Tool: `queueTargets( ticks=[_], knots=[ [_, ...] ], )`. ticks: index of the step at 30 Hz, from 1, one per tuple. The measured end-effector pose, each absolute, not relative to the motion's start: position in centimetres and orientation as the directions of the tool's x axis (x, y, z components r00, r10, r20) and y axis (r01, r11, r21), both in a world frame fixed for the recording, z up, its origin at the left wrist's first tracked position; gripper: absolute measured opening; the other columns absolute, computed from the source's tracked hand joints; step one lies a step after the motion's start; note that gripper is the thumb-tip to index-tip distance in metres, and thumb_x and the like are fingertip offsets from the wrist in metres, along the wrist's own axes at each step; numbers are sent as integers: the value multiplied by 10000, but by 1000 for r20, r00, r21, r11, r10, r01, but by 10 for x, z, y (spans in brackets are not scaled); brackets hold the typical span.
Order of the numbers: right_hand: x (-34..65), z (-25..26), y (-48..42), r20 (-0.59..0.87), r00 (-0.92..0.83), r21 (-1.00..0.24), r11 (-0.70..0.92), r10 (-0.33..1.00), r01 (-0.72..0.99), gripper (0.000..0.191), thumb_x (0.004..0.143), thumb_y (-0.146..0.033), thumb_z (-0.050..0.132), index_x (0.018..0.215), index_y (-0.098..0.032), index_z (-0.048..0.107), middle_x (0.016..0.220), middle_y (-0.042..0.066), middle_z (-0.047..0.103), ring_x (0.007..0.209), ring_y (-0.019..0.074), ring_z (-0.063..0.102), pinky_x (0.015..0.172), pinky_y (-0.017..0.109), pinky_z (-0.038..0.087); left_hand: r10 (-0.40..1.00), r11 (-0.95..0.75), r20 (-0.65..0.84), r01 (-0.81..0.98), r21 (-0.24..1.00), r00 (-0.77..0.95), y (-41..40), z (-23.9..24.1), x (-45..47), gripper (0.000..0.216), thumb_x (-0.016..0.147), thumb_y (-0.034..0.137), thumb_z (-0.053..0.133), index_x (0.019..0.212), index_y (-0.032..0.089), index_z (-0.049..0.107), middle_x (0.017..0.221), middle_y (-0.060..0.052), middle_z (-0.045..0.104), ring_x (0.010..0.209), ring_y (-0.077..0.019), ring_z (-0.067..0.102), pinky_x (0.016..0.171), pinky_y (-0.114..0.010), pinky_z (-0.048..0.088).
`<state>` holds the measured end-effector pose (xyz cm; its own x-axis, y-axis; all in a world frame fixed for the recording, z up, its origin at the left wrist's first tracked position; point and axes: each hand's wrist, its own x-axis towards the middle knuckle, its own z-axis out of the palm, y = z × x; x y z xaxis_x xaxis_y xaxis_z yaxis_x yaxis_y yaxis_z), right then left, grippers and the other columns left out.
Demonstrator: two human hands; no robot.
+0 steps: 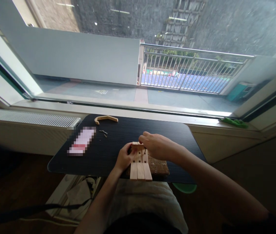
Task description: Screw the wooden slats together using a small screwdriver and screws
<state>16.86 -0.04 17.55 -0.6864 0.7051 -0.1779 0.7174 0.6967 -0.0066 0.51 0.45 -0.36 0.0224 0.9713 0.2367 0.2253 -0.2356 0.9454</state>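
A pale wooden piece made of three slats side by side, with several round holes and a short crosspiece at its far end, lies near the front edge of the black table. My left hand is closed on its left side near the crosspiece. At the far right corner of the slats, the fingers of my right hand are pinched together; whatever they hold is too small to make out. Under the slats a brown patterned block shows, partly covered.
A curved wooden piece rests at the table's back left. Small metal screws lie in front of it, beside a pixelated pink-white item. A radiator stands left of the table, below the window. A green cloth is on the sill.
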Motion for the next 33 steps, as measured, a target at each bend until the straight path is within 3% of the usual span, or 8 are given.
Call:
queueTargets(
  ticks=[22, 33],
  knots=[
    [165, 179, 1, -209, -623, 44, 644, 754, 764, 242, 835, -64, 476, 1049, -127, 570, 961, 105, 671, 821, 230, 671, 559, 280, 399, 968, -246, 249, 249, 937, 19, 5, -4, 5, 194, 809, 285, 616, 947, 162, 673, 909, -66, 718, 847, -210, 658, 761, -294, 506],
    [168, 176, 3, -215, -637, 21, 656, 740, 755, 124, 925, -179, 484, 985, -160, 591, 939, 85, 701, 833, 225, 671, 561, 270, 358, 966, -254, 259, 260, 931, 15, 6, -7, 4, 193, 801, 282, 620, 944, 164, 673, 918, -68, 719, 863, -216, 662, 782, -303, 513]
  ],
)
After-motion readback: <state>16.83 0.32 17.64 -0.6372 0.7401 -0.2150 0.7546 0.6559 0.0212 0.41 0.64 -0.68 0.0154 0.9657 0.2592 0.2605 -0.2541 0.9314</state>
